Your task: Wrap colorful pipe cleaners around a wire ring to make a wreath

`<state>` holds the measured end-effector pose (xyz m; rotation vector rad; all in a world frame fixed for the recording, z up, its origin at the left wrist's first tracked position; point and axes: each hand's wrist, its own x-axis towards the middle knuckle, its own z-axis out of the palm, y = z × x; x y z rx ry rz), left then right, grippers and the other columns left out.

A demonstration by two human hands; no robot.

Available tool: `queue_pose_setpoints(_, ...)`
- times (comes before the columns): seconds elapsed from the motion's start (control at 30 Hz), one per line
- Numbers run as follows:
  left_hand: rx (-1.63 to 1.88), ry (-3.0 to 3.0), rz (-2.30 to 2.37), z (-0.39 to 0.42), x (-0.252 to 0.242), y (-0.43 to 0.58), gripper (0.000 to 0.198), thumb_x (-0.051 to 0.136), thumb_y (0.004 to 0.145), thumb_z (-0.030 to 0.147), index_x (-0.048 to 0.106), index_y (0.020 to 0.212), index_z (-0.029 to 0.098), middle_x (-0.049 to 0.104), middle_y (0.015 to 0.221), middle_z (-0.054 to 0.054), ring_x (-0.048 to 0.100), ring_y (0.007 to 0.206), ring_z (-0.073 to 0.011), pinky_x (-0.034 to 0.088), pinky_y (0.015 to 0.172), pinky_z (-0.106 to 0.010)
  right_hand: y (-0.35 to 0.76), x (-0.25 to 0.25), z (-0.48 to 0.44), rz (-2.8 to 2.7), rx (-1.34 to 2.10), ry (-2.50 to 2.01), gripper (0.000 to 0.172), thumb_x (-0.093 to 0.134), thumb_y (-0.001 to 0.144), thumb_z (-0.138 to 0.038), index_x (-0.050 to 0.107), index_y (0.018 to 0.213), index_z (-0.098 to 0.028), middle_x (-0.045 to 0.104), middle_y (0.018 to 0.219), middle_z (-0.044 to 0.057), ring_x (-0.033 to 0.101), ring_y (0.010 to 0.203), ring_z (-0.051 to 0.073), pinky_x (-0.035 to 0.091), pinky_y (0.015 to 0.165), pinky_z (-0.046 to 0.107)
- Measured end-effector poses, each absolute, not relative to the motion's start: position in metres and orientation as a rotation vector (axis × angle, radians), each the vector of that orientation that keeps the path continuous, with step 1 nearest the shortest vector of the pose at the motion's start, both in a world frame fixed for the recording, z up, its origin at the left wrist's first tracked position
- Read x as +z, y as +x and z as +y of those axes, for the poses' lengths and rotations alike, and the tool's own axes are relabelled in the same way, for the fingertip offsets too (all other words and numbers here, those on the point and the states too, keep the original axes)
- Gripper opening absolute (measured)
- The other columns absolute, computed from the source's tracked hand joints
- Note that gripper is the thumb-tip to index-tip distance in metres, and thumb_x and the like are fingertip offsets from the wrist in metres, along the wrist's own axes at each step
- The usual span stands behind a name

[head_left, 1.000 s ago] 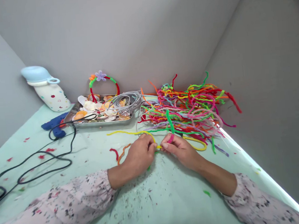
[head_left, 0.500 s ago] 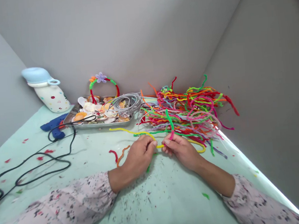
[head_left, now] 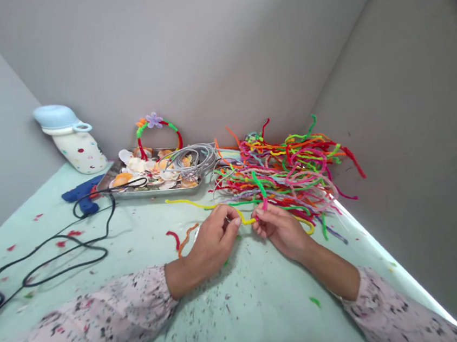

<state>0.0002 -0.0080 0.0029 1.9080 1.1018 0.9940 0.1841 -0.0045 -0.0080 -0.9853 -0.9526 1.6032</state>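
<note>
Two hands pinch one yellow pipe cleaner

The left hand [head_left: 215, 236] and right hand [head_left: 280, 228] both grip the yellow pipe cleaner [head_left: 247, 221] with closed fingertips (the colourful pile [head_left: 289, 170] lies just behind).

Long sleeves, bare hands, no rings or watch in view.
Both forearms in pale pink-white fabric w/ small dark specks & reddish flecks, loose fit, soft folds. Left sleeve [head_left: 85, 327] entering from approx 8 o'clock, cuff edge gathered at wrist, print denser near cuff. Right sleeve [head_left: 394, 311] entering from approx 4 o'clock, pushed back, so cuff sits well up the forearm. Left hand [head_left: 213, 238] & right hand [head_left: 281, 228] uncovered, nails short, no polish discernible.
</note>
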Motion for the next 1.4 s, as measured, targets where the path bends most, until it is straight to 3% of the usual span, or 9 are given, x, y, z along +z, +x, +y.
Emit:
queue_pose_setpoints(0.27, 1.048, 1.981, 1.024, -0.0083, 0.0018, 0.0011, 0.009, 0.051, 0.086, 0.016, 0.057, 0.093, 0.018, 0.057, 0.094, -0.002, 0.053, 0.070, -0.0109, 0.043, 0.068, -0.025, 0.1852, -0.0081, -0.0043, -0.923, 1.610, -0.990, 0.019, 0.072, 0.073, -0.034, 0.064, 0.076, -0.017, 0.064, 0.060, 0.001, 0.054, 0.052, 0.010, 0.037, 0.046, 0.021)
queue_pose_setpoints(0.7, 1.082, 2.002, 1.024, -0.0031, -0.0008, 0.0009, 0.011, 0.056, 0.085, 0.017, 0.065, 0.092, 0.019, 0.060, 0.089, -0.002, 0.052, 0.065, -0.0093, 0.044, 0.064, -0.023, 0.1852, -0.0072, -0.0046, -0.898, 1.611, -0.998, 0.019, 0.072, 0.074, -0.034, 0.065, 0.074, -0.017, 0.064, 0.059, 0.001, 0.054, 0.052, 0.010, 0.038, 0.047, 0.020)
queue_pose_setpoints(1.03, 1.146, 1.952, 1.021, -0.0023, -0.0009, 0.0015, 0.015, 0.060, 0.082, 0.014, 0.071, 0.090, 0.021, 0.066, 0.087, -0.003, 0.060, 0.080, -0.0141, 0.048, 0.074, -0.027, 0.1861, -0.0080, -0.0036, -0.924, 1.614, -0.983, 0.017, 0.071, 0.074, -0.033, 0.065, 0.075, -0.017, 0.063, 0.059, 0.001, 0.054, 0.052, 0.011, 0.038, 0.046, 0.022)
queue_pose_setpoints(1.4, 1.108, 1.952, 1.053, -0.0026, 0.0009, 0.0006, 0.019, 0.059, 0.081, 0.009, 0.072, 0.090, 0.019, 0.066, 0.087, -0.004, 0.061, 0.084, -0.0150, 0.048, 0.077, -0.028, 0.1856, -0.0097, -0.0037, -0.908, 1.614, -0.973, 0.017, 0.071, 0.075, -0.032, 0.065, 0.074, -0.017, 0.064, 0.059, 0.001, 0.055, 0.052, 0.010, 0.038, 0.046, 0.019)
